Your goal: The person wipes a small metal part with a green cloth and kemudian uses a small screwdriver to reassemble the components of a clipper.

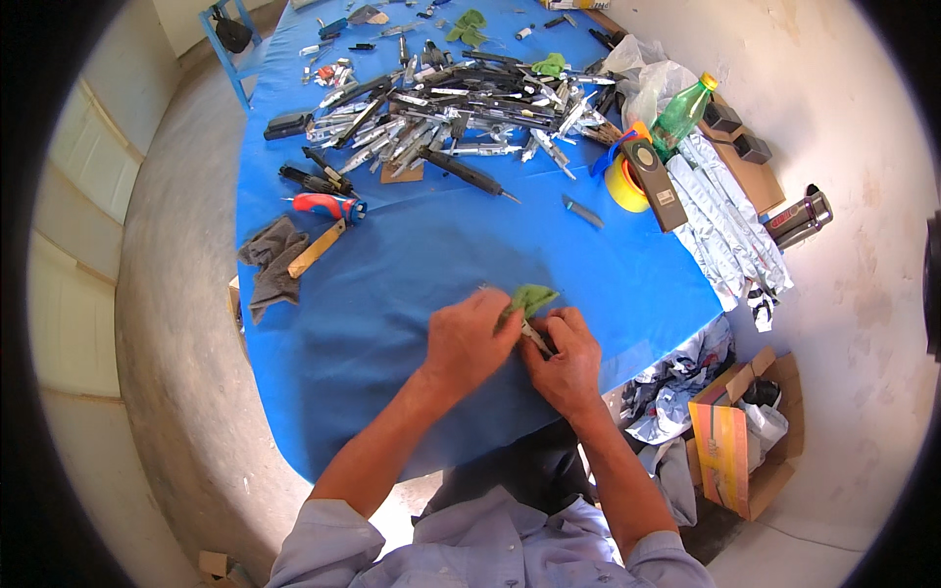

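Note:
Over the near part of the blue-covered table (382, 392), my two hands are close together. My left hand (469, 338) is closed on a small green cloth (534, 297), which sticks out past its fingertips. My right hand (564, 361) grips a short, slim, light-coloured metal piece (537, 339); its far end meets the green cloth. Fingers cover most of that piece, so its exact kind does not show.
A heap of metal and black slim parts (451, 103) covers the table's far half. A red-and-blue screwdriver (328, 206), a grey rag (274, 260) and a wooden-handled tool (316, 249) lie left. Right stand a green bottle (683, 116) and yellow tape roll (627, 186). An open carton (720, 446) is below.

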The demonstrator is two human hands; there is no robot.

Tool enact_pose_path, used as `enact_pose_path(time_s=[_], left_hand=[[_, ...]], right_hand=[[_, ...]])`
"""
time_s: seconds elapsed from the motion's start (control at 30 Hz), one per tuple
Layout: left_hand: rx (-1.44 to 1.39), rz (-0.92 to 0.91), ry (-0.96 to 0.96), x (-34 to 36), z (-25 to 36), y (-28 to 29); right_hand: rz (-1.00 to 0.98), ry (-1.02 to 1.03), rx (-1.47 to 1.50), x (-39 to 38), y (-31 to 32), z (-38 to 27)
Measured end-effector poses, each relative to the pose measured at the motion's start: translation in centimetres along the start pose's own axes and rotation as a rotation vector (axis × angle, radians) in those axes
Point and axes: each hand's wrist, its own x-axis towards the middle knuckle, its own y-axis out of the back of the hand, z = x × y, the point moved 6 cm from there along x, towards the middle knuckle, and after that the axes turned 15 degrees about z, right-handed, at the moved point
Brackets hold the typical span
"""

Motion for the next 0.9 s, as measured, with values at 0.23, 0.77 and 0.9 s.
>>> enact_pose_path(time_s=[0.23, 0.77, 0.9], left_hand=[[-0.109, 0.263, 0.496, 2.3, -7.0, 3.0], [-0.100, 0.267, 0.483, 2.3, -8.4, 2.4], [-0.068, 0.272, 0.452, 2.4, -8.3, 2.4]], right_hand=[[0.040, -0.047, 0.051, -0.2, -0.2, 0.1], [-0.234, 0.074, -0.221, 0.7, -1.2, -1.8], [-0.400, 0.049, -0.301, 1.5, -1.5, -1.4]])
